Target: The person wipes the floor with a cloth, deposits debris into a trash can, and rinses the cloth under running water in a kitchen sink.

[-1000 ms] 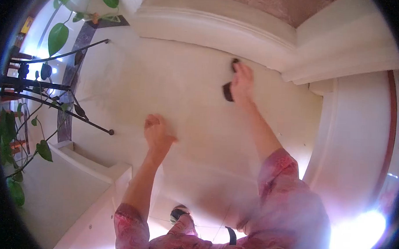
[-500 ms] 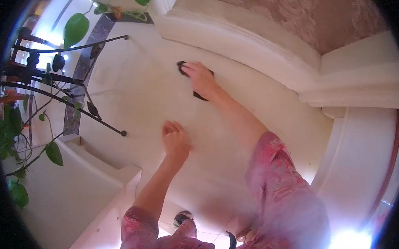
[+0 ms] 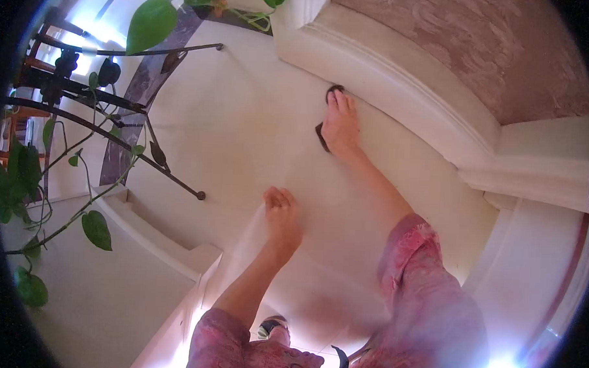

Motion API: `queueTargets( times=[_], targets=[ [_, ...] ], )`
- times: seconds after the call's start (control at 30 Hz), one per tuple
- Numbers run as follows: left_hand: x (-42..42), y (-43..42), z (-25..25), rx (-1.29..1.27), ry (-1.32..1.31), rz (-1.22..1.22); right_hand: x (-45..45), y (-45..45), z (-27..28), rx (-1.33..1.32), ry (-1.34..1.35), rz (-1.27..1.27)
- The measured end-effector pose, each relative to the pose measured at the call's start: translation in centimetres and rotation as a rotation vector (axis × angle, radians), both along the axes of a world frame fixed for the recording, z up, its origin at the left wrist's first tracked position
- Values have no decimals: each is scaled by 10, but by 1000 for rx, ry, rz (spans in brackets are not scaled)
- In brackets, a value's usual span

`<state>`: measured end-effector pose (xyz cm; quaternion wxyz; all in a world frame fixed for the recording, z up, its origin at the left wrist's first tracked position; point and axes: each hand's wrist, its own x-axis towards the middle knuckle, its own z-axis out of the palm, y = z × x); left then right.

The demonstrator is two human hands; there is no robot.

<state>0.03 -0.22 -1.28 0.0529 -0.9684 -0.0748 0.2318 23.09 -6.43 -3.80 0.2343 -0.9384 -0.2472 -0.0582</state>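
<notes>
My right hand [image 3: 342, 126] is wrapped over a dark, flat object [image 3: 322, 139], whose dark ends show beyond the fingertips and beside the palm. It lies against the pale, smooth surface [image 3: 245, 117], close to the moulded ledge. What the dark object is, I cannot make out. Lower and further left, my left hand [image 3: 282, 216] has its fingers curled in, with the fingertips near the same surface. Whether anything is inside those fingers is hidden.
A dark metal stand [image 3: 171, 173] with thin legs and trailing green leaves [image 3: 97, 229] occupies the left. A cream moulding [image 3: 402, 77] crosses the upper right below patterned wallpaper [image 3: 468, 47]. A shoe [image 3: 273, 324] shows at the bottom.
My right hand moved left along the surface with the dark object, then back right towards the moulding. My left hand stays curled. The whole view has shifted and turned.
</notes>
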Motion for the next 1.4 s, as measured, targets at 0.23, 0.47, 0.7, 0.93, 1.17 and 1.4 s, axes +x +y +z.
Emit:
queueTargets(
  times=[0.23,0.47,0.7,0.93,1.17,1.4],
  targets=[
    [4,0,20,-59,-8,11,14,75,-14,208,-163,396],
    [9,2,21,-49,103,-17,-2,40,-8,-1,-82,21],
    [8,1,18,-94,113,9,18,124,-10,177,-98,320],
    [1,-4,-9,90,52,-96,34,146,-5,116,-239,329],
    [0,0,11,-58,-15,-97,38,189,-7,-72,-168,175],
    [8,-9,6,-79,-44,24,-61,50,4,-266,-214,366]
  ],
)
